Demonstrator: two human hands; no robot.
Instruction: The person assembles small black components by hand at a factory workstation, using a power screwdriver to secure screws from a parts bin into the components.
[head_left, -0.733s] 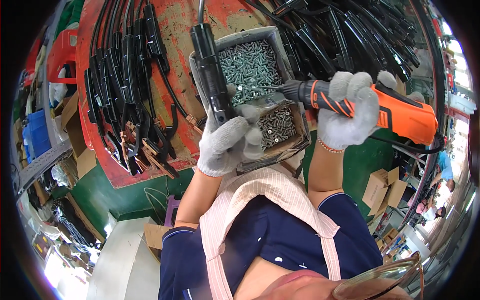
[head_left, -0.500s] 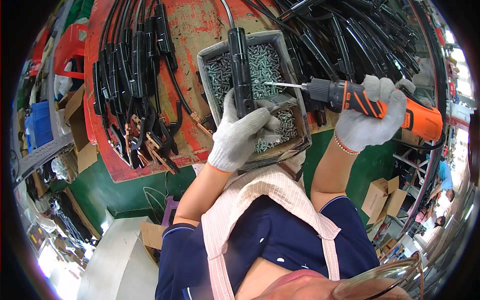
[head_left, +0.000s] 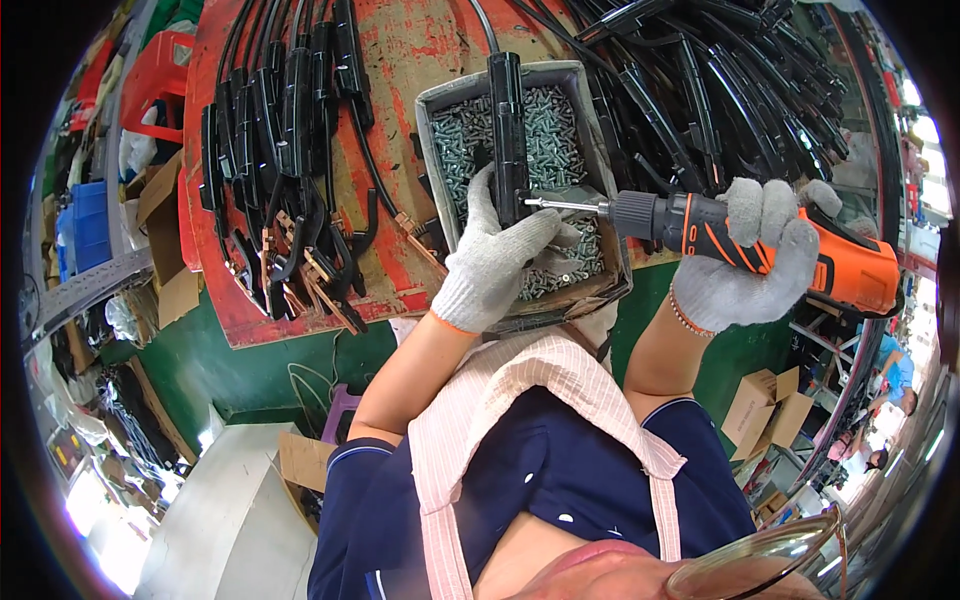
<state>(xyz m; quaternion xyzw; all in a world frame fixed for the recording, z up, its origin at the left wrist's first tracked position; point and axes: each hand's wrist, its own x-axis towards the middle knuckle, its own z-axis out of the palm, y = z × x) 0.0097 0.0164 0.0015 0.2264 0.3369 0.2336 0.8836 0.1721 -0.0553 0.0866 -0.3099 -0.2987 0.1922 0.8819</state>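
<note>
My left hand (head_left: 492, 262), in a grey-white knitted glove, is closed round the lower end of a black tubular handle (head_left: 508, 120). A metal rod or cable runs out of the handle's top. My gloved right hand (head_left: 750, 262) wraps round an orange and black electric screwdriver (head_left: 858, 268), held level and pointing left. Its bit (head_left: 565, 205) reaches the side of the handle near my left fingertips; whether a screw sits on the tip I cannot make out. Beneath the handle stands an open box (head_left: 428, 150) full of small silvery screws (head_left: 558, 135).
Black handles with cables and copper-coloured ends (head_left: 300, 130) lie at the left of the worn red table (head_left: 395, 45). More black handles (head_left: 690, 100) are heaped at the right. A red stool (head_left: 158, 85) and a blue bin (head_left: 88, 228) stand further left, a cardboard box (head_left: 760, 410) lower right.
The screwdriver's bit has come down from above the screws to the handle's side. My left hand has moved slightly right with the handle. The whole view has shifted a little.
</note>
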